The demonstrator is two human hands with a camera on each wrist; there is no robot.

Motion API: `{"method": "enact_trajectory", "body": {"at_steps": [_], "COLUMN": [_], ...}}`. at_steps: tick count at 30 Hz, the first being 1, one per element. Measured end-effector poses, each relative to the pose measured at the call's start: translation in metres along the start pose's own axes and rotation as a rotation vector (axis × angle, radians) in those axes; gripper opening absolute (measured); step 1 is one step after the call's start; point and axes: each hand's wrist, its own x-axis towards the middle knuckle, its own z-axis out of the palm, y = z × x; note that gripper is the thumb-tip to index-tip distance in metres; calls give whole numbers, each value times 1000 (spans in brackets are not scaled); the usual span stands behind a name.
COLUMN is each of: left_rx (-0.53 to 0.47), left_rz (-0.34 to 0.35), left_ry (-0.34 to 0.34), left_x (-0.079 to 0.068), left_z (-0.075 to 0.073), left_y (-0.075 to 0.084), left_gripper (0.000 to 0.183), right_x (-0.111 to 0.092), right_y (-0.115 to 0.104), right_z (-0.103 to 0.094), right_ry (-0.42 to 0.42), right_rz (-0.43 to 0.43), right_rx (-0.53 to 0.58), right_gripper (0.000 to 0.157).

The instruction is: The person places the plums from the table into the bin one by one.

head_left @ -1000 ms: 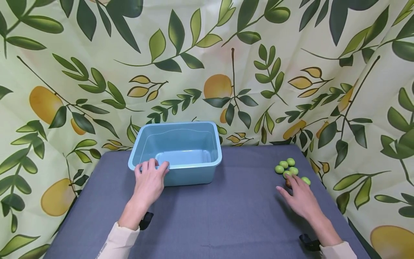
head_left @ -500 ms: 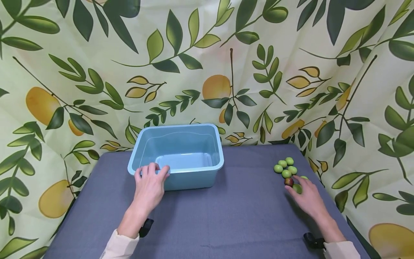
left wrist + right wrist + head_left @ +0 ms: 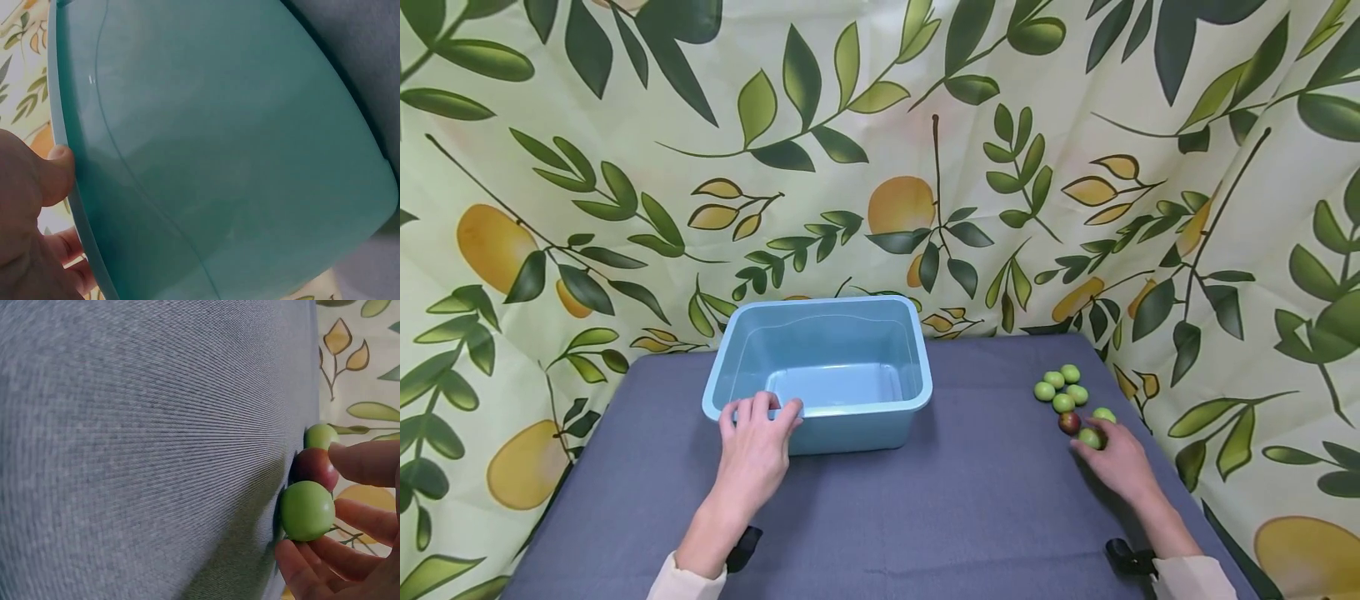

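My left hand (image 3: 752,454) grips the near rim of a light blue plastic basin (image 3: 850,429), fingers over the edge. In the left wrist view its thumb (image 3: 59,175) lies on the rim, with the basin's smooth wall (image 3: 237,150) filling most of the picture. On the right, my right hand (image 3: 1120,467) is spread around a small round green fruit (image 3: 306,510). Its thumb (image 3: 365,462) stands off above that fruit, and the other fingers are below and behind it. A dark red fruit (image 3: 1070,423) lies right beside the green one.
Several more green fruits (image 3: 1054,380) lie clustered beyond the dark red one, near the right edge of the grey-blue table cloth (image 3: 970,500). Another green fruit (image 3: 1103,414) sits by my right fingers. A leaf-patterned curtain (image 3: 835,192) rises behind the table.
My left hand has drawn the basin toward me and slightly right. My right hand has shifted back from over the fruits, uncovering the dark red one, and now surrounds a green one.
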Motion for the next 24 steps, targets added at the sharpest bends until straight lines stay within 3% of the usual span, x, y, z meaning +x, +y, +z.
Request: {"method": "enact_trajectory", "body": {"at_steps": [10,16,24], "left_rx": [-3,-8,-16], "left_rz": [3,15,25], "left_ry": [18,54,73], "left_x": [-10,-16,-22], "left_z": [2,2,0], "left_y": [17,31,44], "left_gripper": [11,51,50], "right_x": [4,4,0], "right_y": [9,9,5], "right_z": [3,1,0], "right_ry": [10,19,20], "right_rz": [46,66,96], "right_rx": [14,27,49], "right_gripper": [43,35,35]}}
